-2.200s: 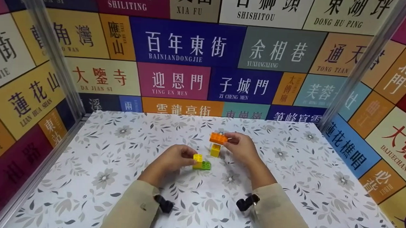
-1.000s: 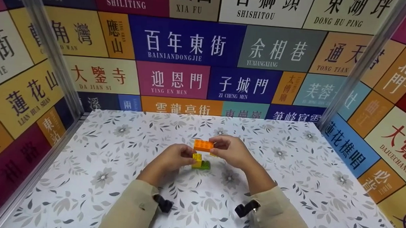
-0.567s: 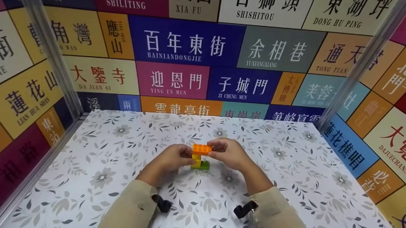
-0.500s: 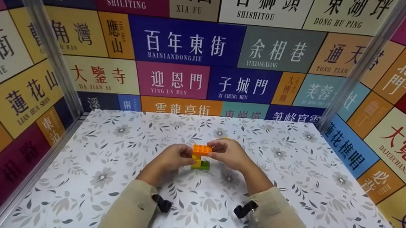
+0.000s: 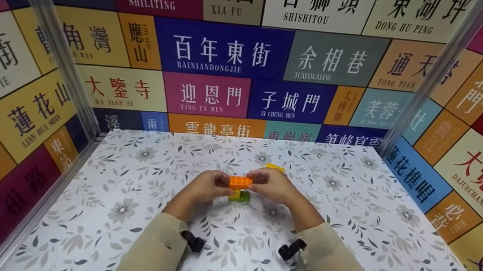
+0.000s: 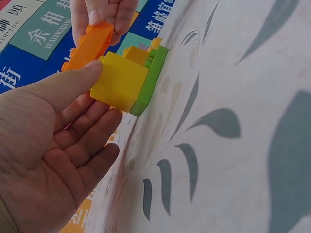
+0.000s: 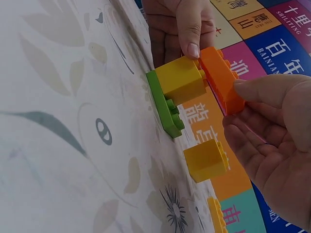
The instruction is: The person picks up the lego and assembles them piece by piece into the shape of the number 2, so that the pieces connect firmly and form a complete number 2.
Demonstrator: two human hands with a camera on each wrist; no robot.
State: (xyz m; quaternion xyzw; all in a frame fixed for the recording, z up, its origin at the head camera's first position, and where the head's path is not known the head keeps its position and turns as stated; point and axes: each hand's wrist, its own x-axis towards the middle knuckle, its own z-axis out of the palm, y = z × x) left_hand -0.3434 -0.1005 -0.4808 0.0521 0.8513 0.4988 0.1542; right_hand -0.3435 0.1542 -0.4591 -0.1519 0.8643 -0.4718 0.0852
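With thumb and fingers, my left hand (image 5: 207,187) holds a yellow brick (image 6: 119,80) that sits on one end of a flat green brick (image 5: 245,196). The green brick lies on the table, some of its studs bare. My right hand (image 5: 275,186) pinches the right end of an orange brick (image 5: 239,183), which lies over the yellow brick's top. In the right wrist view the orange brick (image 7: 218,80) is right at the yellow brick's studs, slightly tilted, and my left thumb tip comes close to it. The orange brick partly covers the yellow one in the head view.
A loose yellow brick (image 7: 206,160) stands beside the green one, hidden by my right hand in the head view. More yellow (image 5: 275,167) shows just behind that hand. A printed wall (image 5: 223,49) rises behind the floral table (image 5: 140,212).
My right hand has carried the orange brick left and down, from over the loose yellow brick onto the one my left hand holds. My left hand has hardly moved.
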